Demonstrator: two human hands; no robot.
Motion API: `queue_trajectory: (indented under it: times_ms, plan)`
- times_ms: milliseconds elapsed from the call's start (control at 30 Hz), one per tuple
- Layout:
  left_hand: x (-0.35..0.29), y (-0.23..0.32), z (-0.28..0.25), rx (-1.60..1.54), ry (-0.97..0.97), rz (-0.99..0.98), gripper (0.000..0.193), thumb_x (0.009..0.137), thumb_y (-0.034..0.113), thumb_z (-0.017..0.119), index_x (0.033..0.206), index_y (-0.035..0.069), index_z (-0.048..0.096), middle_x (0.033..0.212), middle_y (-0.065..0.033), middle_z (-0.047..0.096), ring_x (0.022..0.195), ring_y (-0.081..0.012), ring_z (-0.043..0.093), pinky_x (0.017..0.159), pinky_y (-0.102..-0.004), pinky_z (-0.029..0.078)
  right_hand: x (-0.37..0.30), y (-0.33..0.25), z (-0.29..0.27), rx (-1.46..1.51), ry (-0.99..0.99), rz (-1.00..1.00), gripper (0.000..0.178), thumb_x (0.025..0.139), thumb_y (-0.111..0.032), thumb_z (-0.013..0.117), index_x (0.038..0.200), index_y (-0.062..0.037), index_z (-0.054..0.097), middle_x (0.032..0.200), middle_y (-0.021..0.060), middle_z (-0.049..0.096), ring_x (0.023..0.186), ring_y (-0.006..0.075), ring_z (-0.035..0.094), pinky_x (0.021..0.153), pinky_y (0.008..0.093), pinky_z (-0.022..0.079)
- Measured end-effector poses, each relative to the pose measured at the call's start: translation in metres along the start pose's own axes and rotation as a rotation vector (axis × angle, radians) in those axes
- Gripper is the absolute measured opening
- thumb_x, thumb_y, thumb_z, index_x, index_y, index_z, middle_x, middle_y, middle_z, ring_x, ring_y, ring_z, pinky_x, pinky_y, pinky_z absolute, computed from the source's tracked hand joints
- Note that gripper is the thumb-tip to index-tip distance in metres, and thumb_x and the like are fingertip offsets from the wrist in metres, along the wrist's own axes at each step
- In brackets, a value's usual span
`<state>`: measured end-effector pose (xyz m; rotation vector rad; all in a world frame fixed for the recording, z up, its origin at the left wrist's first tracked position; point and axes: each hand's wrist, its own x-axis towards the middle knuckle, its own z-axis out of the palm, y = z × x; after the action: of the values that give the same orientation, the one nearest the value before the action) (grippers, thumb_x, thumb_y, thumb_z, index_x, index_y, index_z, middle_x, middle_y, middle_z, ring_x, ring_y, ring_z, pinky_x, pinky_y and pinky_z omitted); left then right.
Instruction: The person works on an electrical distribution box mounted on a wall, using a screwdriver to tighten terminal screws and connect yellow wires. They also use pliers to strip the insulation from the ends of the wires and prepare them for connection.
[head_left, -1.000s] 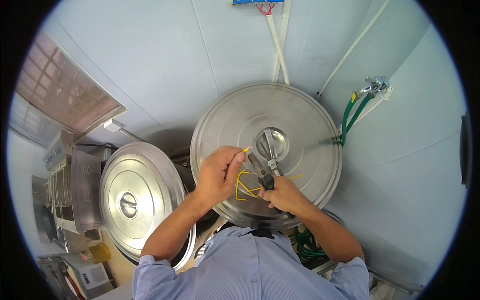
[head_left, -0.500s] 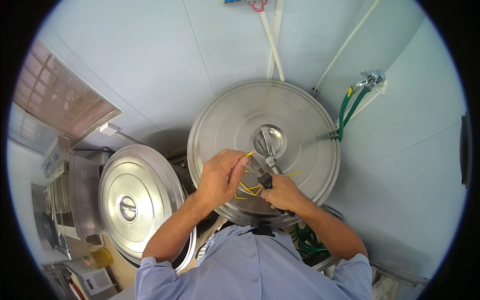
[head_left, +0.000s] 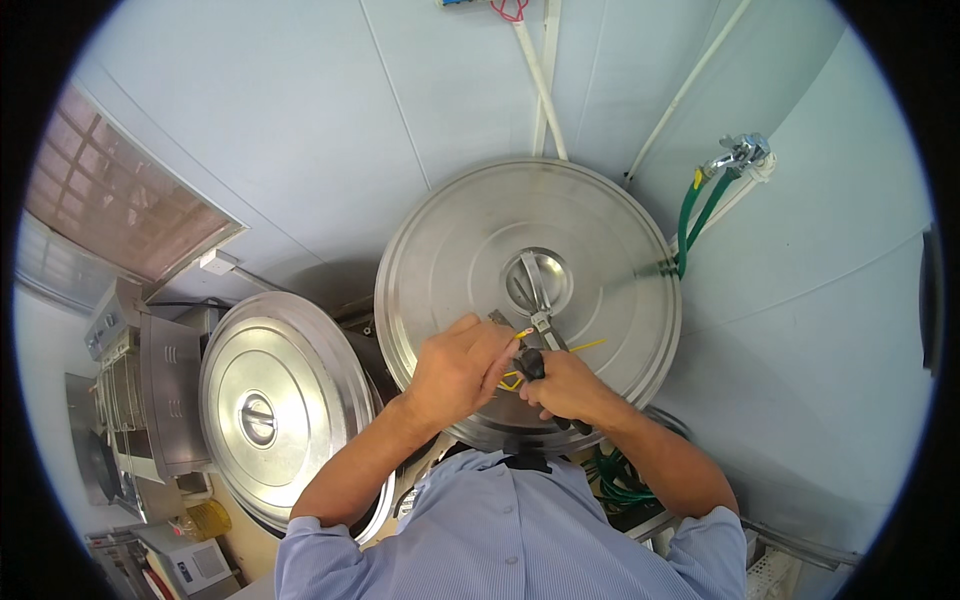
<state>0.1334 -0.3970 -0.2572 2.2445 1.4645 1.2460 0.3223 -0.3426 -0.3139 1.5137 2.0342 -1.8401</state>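
A short yellow wire [head_left: 521, 335] is pinched between the thumb and fingers of my left hand [head_left: 458, 368], its stripped end pointing up and right. Wrapped around black-handled pliers [head_left: 531, 363] is my right hand [head_left: 572, 385]; the plier jaws are partly behind the left fingers and the wire. Both hands work close together above a large round steel lid [head_left: 450, 240]. A second tool with a metal head [head_left: 541, 322] lies across the lid's central recess. Loose yellow wire pieces [head_left: 590, 345] rest on the lid under and beside my hands.
To the left stands another pot with a steel lid [head_left: 300, 400]. A tap [head_left: 745, 152] with green hoses [head_left: 692, 220] is on the right wall. White conduit [head_left: 540, 90] runs down the back wall. A coiled green hose [head_left: 615, 480] lies low at the right.
My left hand has moved right and slightly down with the wire, nearer the right hand, so the wire now overlaps the pliers. The right hand has barely moved.
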Motion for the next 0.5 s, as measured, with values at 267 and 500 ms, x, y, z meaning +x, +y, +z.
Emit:
queue_trajectory:
  times_ms: [267,500]
  plan:
    - [-0.001,0.0,0.003,0.054,0.069,-0.068,0.009,0.088,0.004,0.068,0.095,0.001,0.064,0.077,-0.0119,0.061,0.065,-0.0317,0.057,0.057,-0.039,0.048,-0.005,-0.003,0.013,-0.332,0.154,-0.131,0.029,0.086,-0.023,0.062,0.097,0.0038,0.067,0.086,0.0298,0.067,0.087,0.045,0.066,0.079,0.0516,0.051]
    - [-0.001,-0.011,0.003,-0.148,0.08,-0.268,0.015,0.097,0.012,0.063,0.093,-0.002,0.065,0.073,-0.0107,0.061,0.063,-0.019,0.059,0.061,-0.0288,0.047,0.003,0.012,0.022,-0.086,0.018,-0.09,0.025,0.085,-0.019,0.062,0.096,0.0036,0.065,0.084,0.0273,0.068,0.085,0.038,0.069,0.072,0.0457,0.055]
